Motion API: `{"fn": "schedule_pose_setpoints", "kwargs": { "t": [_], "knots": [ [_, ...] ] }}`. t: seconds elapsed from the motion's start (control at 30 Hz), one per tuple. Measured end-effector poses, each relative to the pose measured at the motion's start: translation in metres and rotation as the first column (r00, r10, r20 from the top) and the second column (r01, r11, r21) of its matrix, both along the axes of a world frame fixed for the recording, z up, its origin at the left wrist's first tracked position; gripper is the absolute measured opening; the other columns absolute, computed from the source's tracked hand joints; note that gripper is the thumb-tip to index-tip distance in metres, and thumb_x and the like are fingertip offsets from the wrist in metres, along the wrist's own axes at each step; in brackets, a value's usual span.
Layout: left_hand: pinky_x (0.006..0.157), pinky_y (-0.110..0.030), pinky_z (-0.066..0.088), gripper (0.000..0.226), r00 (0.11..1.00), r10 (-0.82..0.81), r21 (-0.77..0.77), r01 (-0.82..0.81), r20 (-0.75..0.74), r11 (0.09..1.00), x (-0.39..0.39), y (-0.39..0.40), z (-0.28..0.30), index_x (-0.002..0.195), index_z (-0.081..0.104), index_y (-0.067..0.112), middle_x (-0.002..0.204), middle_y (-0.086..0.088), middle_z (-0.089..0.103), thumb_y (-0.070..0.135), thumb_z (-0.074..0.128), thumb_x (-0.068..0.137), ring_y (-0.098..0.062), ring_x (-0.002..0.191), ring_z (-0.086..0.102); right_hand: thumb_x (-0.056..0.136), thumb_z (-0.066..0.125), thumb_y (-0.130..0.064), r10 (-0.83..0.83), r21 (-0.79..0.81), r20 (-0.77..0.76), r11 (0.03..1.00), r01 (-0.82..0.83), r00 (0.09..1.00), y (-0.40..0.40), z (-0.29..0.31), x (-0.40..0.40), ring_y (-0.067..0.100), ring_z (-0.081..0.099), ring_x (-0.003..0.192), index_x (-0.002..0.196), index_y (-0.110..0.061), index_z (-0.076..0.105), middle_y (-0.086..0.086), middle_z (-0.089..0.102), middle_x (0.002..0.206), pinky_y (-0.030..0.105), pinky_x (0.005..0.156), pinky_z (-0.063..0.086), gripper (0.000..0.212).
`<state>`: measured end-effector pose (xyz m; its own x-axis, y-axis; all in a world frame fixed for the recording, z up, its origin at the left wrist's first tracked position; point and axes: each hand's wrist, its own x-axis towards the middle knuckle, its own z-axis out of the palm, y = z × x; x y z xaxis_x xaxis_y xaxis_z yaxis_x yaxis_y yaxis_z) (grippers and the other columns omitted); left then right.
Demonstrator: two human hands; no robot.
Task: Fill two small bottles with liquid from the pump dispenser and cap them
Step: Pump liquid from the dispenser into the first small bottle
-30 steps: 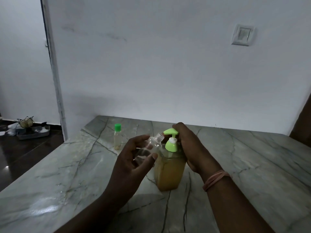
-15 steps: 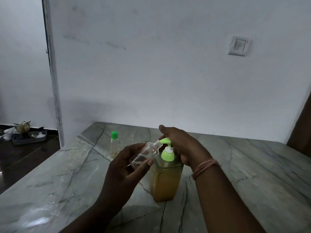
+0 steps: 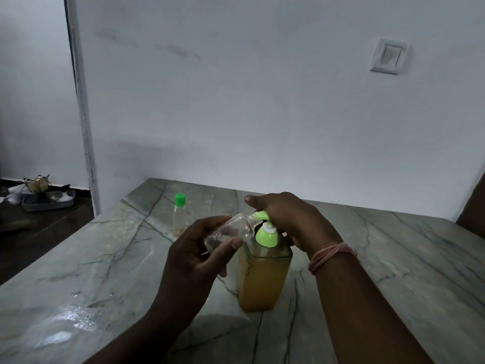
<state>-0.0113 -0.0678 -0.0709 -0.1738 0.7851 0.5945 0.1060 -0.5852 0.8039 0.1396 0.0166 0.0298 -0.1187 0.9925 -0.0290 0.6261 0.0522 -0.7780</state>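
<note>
The desk (image 3: 393, 258) carries the pump dispenser (image 3: 263, 274) upright so its amber liquid stays put while I work. My right hand (image 3: 291, 219) rests over the pump head, fingers curled on it to press. My left hand (image 3: 194, 261) has its fingers wrapped round the open bottle (image 3: 231, 229), tilted so its mouth meets the spout. The capped bottle (image 3: 179, 219) stands apart behind, out of the way
</note>
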Motion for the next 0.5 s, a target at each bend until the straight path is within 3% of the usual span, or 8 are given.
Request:
{"fn": "schedule_pose_setpoints", "kwargs": {
  "t": [0.1,0.23,0.37,0.5],
  "knots": [
    [0.05,-0.035,0.05,0.043,0.994,-0.059,-0.03,0.061,0.088,0.998,-0.0009,0.0021,-0.0021,0.116,0.065,0.028,0.085,-0.008,0.069,0.051,0.069,0.079,-0.021,0.059,0.059,0.072,0.059,-0.072,0.008,-0.047,-0.032,0.999,-0.01,0.999,-0.0013,-0.002,-0.0002,0.031,0.064,0.102,0.114,-0.012,0.067,0.013,0.067,0.116,0.043,0.094,0.051,0.074],
    [0.051,-0.03,0.047,0.042,0.966,-0.149,-0.066,0.166,0.212,0.984,0.0004,0.0005,-0.0023,0.118,0.065,0.029,0.076,-0.008,0.065,0.05,0.065,0.082,-0.019,0.06,0.054,0.083,0.063,-0.058,0.094,-0.18,-0.264,0.973,-0.145,0.96,-0.003,-0.0067,0.0029,0.028,0.063,0.096,0.103,-0.016,0.066,0.009,0.067,0.108,0.038,0.085,0.054,0.046],
    [0.055,-0.029,0.045,0.042,0.895,-0.265,-0.056,0.304,0.359,0.951,-0.0027,0.0005,-0.0007,0.12,0.066,0.018,0.105,-0.018,0.067,0.039,0.063,0.084,-0.02,0.068,0.053,0.084,0.067,-0.051,0.064,-0.096,-0.212,0.992,-0.085,0.975,-0.0003,-0.0081,0.0015,0.032,0.065,0.101,0.107,-0.015,0.07,0.009,0.068,0.108,0.05,0.098,0.05,0.043],
    [0.059,-0.03,0.049,0.047,0.878,-0.277,-0.05,0.321,0.39,0.946,-0.006,0.0007,0.0021,0.117,0.069,0.016,0.109,-0.022,0.067,0.042,0.067,0.078,-0.023,0.072,0.056,0.081,0.065,-0.06,0.051,-0.098,-0.159,0.993,-0.067,0.986,-0.0023,-0.0048,0.0011,0.035,0.067,0.093,0.094,-0.011,0.07,0.014,0.069,0.102,0.045,0.085,0.054,0.051]
  ]
}}
